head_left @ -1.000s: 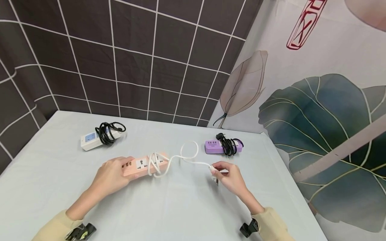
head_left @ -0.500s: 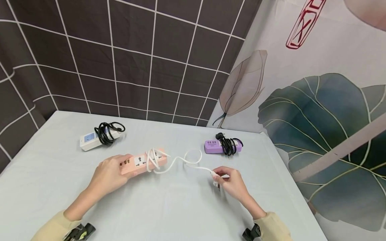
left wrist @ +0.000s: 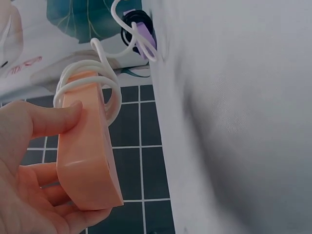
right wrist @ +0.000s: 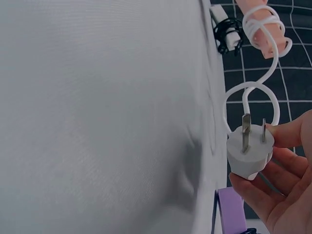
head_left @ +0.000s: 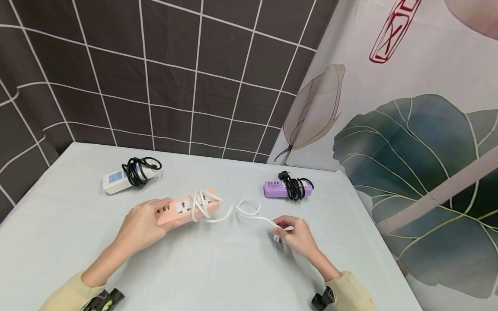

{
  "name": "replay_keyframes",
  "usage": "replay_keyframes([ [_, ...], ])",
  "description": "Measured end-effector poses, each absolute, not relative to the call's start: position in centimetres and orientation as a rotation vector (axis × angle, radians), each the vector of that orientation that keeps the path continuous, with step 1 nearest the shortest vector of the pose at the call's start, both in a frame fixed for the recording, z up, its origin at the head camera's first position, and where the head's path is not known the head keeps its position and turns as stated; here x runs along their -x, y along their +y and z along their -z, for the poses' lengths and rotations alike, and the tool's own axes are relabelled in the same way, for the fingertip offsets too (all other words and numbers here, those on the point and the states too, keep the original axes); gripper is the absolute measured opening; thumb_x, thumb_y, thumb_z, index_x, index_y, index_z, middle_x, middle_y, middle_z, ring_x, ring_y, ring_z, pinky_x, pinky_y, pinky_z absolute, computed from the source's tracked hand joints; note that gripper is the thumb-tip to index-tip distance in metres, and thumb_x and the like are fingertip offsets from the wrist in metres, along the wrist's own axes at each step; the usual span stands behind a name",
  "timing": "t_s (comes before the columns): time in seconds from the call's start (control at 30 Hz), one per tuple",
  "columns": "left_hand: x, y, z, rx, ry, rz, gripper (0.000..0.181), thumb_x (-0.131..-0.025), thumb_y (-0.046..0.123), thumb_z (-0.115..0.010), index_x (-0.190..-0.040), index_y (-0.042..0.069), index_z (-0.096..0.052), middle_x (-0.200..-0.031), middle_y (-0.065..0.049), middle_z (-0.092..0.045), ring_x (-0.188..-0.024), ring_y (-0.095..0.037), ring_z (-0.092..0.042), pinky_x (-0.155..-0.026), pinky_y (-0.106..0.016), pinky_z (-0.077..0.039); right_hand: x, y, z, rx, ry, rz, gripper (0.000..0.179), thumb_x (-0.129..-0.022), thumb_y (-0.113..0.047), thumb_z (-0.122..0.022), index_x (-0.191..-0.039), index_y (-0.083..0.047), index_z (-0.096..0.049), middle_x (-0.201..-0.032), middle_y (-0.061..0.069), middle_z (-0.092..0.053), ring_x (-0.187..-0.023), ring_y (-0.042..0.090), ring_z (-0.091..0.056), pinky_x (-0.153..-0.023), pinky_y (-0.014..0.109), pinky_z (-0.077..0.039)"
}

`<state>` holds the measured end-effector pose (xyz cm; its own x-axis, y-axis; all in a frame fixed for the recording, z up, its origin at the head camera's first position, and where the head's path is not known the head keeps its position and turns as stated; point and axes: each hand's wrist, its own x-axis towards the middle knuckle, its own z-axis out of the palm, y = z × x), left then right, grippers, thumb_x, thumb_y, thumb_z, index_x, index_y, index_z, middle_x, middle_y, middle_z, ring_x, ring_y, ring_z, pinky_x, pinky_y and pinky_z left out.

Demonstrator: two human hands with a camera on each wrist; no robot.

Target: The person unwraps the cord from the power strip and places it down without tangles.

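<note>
My left hand (head_left: pixel 142 224) grips the left end of a peach power strip (head_left: pixel 177 211), thumb on one side and fingers on the other. In the left wrist view the power strip (left wrist: pixel 87 151) is held off the white tabletop. A white cord (head_left: pixel 199 205) is wound around its right half, and a loose length with one loop runs to the right. At that cord's end, my right hand (head_left: pixel 297 235) pinches the white plug (head_left: pixel 277 237). The right wrist view shows the plug (right wrist: pixel 249 148) with its metal prongs bare, between thumb and fingers.
A white power strip (head_left: pixel 116 181) with a coiled black cord (head_left: pixel 137 172) lies at the back left of the table (head_left: pixel 218 276). Toward the back right lies a purple power strip (head_left: pixel 275 190), its black cord (head_left: pixel 295 189) bundled around it. A dark gridded cloth (head_left: pixel 171 86) hangs behind.
My right hand has shifted slightly toward me with the plug. The free cord between the hands hangs lower, its loop smaller. The peach power strip has barely moved.
</note>
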<state>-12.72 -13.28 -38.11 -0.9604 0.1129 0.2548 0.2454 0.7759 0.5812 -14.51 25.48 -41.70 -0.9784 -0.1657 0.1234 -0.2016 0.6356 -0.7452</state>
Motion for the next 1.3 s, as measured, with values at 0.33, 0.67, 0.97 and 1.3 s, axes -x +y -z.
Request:
replay_keyframes([
  [0.33,12.3,-12.5,37.5,0.317,-2.766,0.945,0.060,-0.073,0.028,-0.081,-0.122,-0.002,-0.063,-0.119,-0.027,-0.064,-0.111,-0.047,-0.058,-0.090,-0.058,-0.044,15.4,24.8,41.8,-0.318,-2.841,-1.284,0.008,-0.082,-0.007,-0.071,-0.090,-0.009,-0.073,-0.080,0.005,-0.074,-0.067,0.008,-0.067,-0.062,0.022,-0.054],
  [0.67,12.1,-12.2,37.4,0.339,-2.757,0.943,0.059,-0.072,0.028,-0.081,-0.121,-0.001,-0.064,-0.117,-0.026,-0.065,-0.109,-0.046,-0.060,-0.089,-0.058,-0.045,15.9,24.3,41.7,-0.324,-2.850,-1.319,0.009,-0.083,-0.008,-0.071,-0.091,-0.006,-0.073,-0.081,0.006,-0.074,-0.069,0.012,-0.066,-0.058,0.022,-0.051],
  [0.97,11.8,-11.8,37.3,0.358,-2.763,0.942,0.058,-0.072,0.028,-0.082,-0.120,0.000,-0.065,-0.117,-0.023,-0.066,-0.109,-0.043,-0.061,-0.088,-0.056,-0.046,16.8,23.7,41.5,-0.269,-2.854,-1.354,0.012,-0.082,-0.007,-0.071,-0.094,-0.005,-0.073,-0.080,0.007,-0.074,-0.071,0.013,-0.065,-0.063,0.024,-0.053],
  [1.3,11.5,-11.5,37.2,0.378,-2.751,0.949,0.055,-0.070,0.027,-0.083,-0.117,0.003,-0.067,-0.115,-0.020,-0.068,-0.105,-0.041,-0.063,-0.085,-0.054,-0.047,17.6,23.3,41.2,-0.205,-2.821,-1.377,0.012,-0.081,-0.005,-0.070,-0.093,-0.005,-0.073,-0.080,0.007,-0.074,-0.069,0.008,-0.063,-0.067,0.023,-0.049],
])
